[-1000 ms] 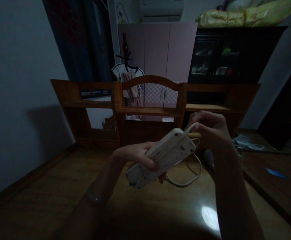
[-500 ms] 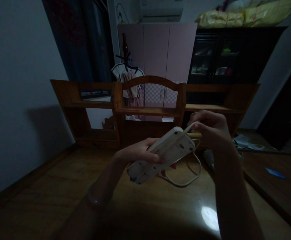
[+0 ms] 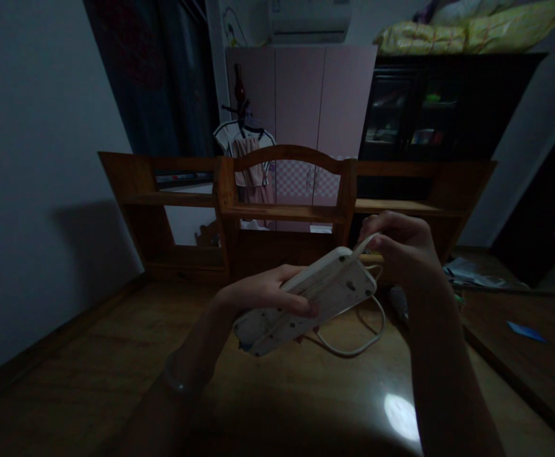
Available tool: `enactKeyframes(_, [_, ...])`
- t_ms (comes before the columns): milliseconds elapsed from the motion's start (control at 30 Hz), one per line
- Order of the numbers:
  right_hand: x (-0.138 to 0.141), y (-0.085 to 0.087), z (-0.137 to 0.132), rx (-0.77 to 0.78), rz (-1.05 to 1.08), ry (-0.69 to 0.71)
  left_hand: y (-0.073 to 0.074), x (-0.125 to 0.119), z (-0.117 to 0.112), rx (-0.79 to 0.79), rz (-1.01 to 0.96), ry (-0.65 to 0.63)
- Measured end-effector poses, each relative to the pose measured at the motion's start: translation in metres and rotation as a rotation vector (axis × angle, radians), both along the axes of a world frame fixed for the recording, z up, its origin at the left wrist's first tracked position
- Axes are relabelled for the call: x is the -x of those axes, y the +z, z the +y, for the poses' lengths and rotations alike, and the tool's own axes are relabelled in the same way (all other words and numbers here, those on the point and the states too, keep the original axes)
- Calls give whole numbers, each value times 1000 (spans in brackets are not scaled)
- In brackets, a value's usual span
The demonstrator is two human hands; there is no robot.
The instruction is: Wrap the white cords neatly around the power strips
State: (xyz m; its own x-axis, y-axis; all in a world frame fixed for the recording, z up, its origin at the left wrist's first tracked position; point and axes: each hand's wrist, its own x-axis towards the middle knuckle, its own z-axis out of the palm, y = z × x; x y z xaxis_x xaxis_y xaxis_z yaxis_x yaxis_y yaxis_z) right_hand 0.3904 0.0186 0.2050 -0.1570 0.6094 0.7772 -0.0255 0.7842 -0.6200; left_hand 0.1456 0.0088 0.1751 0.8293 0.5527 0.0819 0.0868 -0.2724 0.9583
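Observation:
A white power strip (image 3: 325,292) is held up above the wooden desk, with its scuffed, screw-dotted underside facing me. It tilts, its right end higher than its left. My left hand (image 3: 277,295) is closed around its middle, thumb across the underside and the other fingers mostly hidden behind. At the upper right, my right hand (image 3: 401,244) pinches the white power cord (image 3: 364,245) just off the strip's right end. The cord lies along the underside, and more of it hangs in a loop below my right hand. The strip's socket side is hidden.
A wooden shelf unit (image 3: 287,212) rises along the back of the desk (image 3: 277,400). Papers (image 3: 472,273) and a blue packet (image 3: 526,331) lie on the right. A dark grey object (image 3: 398,301) sits beside my right forearm. The wall (image 3: 34,190) borders the left side.
The power strip has tipped slightly, its left end shifting left and down and its right end a little right and down. Both hands keep their holds, the right nearly still.

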Motion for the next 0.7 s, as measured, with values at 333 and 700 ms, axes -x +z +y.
enactKeyframes(333, [1,-1,3,19,-23,8,9,1,-7,-81,96,44])
enactKeyframes(700, [3,-3,4,26,-46,-30,11,3,-7,-172,110,54])
